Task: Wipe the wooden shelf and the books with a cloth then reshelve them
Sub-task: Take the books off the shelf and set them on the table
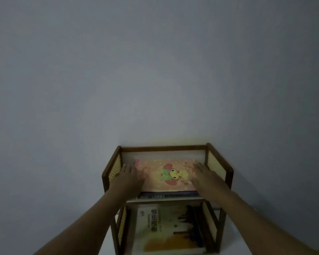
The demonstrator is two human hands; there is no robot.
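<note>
A small wooden shelf [162, 149] with dark brown frame and woven side panels stands against a grey wall. On its top tier lies a stack of books; the uppermost is a pink picture book [166, 174] with a cartoon figure. My left hand [128, 176] lies flat on the book's left end, fingers straight. My right hand [204, 174] lies flat on its right end, fingers straight. On the lower tier rests a white and orange book [166, 230]. No cloth is in view.
The shelf stands on a white surface [107, 243] close to the plain grey wall [155, 70]. Woven side panels [114, 169] wall in both ends of the top tier.
</note>
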